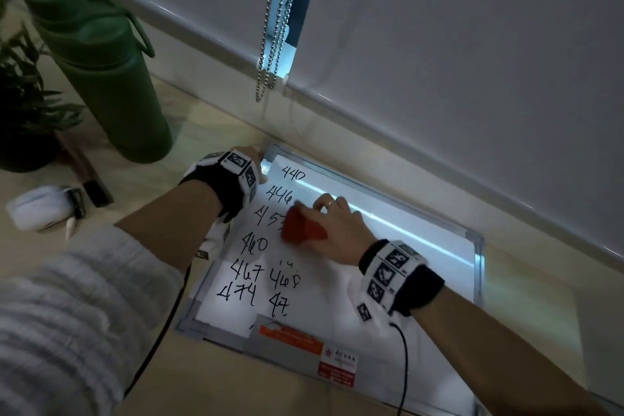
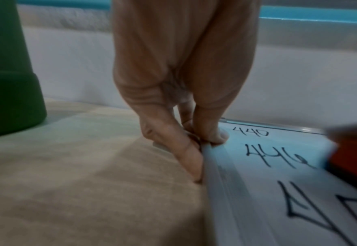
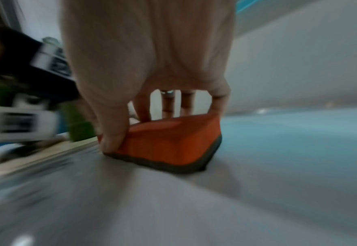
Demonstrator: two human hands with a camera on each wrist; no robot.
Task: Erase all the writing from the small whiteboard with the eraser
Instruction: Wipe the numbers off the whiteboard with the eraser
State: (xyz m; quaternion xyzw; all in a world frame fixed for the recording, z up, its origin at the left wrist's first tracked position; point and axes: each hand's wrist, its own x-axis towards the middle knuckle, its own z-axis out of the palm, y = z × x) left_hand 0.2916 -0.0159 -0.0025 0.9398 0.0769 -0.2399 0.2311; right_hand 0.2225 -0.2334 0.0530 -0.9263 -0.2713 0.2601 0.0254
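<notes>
Your right hand (image 1: 332,224) grips the orange eraser (image 1: 301,226) on the whiteboard (image 1: 398,267), which lies on the beige tabletop (image 1: 202,378) against the wall, while your left hand (image 2: 173,93) pinches its ten o'clock corner, green bottle (image 1: 101,71) beyond.

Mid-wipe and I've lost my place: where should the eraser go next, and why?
Probably sweep the eraser leftward over the numbers column. The right hand grips it at the third row, the whiteboard to its right looks bare, and the left hand pinches the frame's corner, steadying it.
</notes>
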